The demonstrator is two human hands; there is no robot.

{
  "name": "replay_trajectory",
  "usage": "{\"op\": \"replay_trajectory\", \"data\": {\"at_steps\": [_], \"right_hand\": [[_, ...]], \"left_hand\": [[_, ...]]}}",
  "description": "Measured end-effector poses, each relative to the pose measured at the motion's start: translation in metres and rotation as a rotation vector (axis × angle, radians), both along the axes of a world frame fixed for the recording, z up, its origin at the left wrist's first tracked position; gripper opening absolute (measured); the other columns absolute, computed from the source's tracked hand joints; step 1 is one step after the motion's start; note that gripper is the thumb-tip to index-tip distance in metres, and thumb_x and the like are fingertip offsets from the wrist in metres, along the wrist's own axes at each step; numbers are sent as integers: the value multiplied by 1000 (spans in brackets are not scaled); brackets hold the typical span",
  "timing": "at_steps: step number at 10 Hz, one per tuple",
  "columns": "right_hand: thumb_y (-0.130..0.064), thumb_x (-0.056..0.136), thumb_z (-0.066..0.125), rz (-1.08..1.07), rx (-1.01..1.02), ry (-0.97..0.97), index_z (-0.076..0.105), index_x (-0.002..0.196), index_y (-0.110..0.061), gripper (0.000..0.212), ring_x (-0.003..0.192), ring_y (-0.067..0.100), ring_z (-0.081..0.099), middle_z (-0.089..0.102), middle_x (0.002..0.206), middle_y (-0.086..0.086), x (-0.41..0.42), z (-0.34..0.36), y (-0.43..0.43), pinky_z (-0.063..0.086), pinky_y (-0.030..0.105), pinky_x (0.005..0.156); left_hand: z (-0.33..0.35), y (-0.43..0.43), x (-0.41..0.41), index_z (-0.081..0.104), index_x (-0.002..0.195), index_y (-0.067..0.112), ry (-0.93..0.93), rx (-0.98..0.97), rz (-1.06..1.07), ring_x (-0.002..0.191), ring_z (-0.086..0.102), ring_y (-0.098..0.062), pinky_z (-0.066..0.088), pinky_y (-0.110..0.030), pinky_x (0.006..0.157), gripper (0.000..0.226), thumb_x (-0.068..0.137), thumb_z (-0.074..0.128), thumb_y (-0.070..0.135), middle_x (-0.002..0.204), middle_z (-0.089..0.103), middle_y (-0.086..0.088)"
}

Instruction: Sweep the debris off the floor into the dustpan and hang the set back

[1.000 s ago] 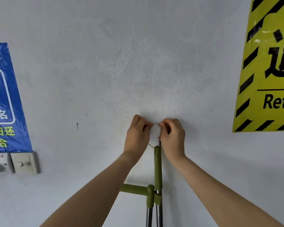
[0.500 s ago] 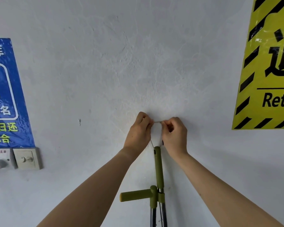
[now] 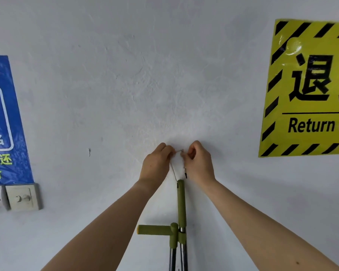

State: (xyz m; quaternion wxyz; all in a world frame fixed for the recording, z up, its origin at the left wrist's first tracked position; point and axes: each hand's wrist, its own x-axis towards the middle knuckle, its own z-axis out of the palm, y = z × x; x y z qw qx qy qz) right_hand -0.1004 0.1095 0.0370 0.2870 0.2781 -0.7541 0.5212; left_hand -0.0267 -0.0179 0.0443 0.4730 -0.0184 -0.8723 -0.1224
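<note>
- You are pinching the thin hanging loop (image 3: 176,169) between the fingertips of both hands: left hand (image 3: 156,165) on its left strand, right hand (image 3: 199,165) on its right, spreading it open against the wall (image 3: 145,85).
- A hook may be sitting between your fingertips, but it is too small to tell; be feeling for it rather than trusting sight.
- You are keeping the loop taut so it drops cleanly over the top.
- The green handle (image 3: 181,204) is hanging just below your hands, its side grip (image 3: 155,229) pointing left; the dustpan and brush head are out of view.
- Be easing your grip only once the weight is settling.
</note>
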Motion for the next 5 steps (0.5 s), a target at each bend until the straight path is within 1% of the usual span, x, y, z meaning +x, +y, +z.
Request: {"op": "replay_trajectory", "data": {"at_steps": [1,2,3,4,5], "right_hand": [[-21,88,64,-6,21,-39,48,75,-13,23,53,12,44,53,64,-1,5,2,-2,45,33,52],[-20,88,65,9,-16,-117,47,72,-12,26,46,7,44,51,61,-3,9,2,-5,47,33,51],[-21,87,67,38,-42,-180,47,72,-14,27,46,10,47,52,63,-2,12,4,-7,46,26,48],[-26,90,64,46,-42,-217,47,72,-15,27,55,14,50,54,67,0,26,9,-8,48,28,53],[-26,97,53,-22,-58,-171,41,69,-24,30,61,14,50,50,71,-4,42,20,-12,48,30,59]], "left_hand": [[1,2,-1,64,93,18,-76,151,35,73,60,-20,51,-31,63,8,94,56,20,90,60,4],[0,-2,1,63,86,24,-169,338,18,73,58,-10,42,-21,59,6,89,62,29,84,61,12],[1,-5,5,61,79,25,-203,357,8,62,60,-13,45,-26,54,19,91,59,40,70,61,9],[4,-6,16,59,79,20,-158,480,-96,59,65,-19,57,-42,61,35,93,51,51,72,61,3],[18,-5,27,59,87,23,-27,597,-154,58,67,-15,59,-45,65,34,94,47,53,87,56,9]]}}
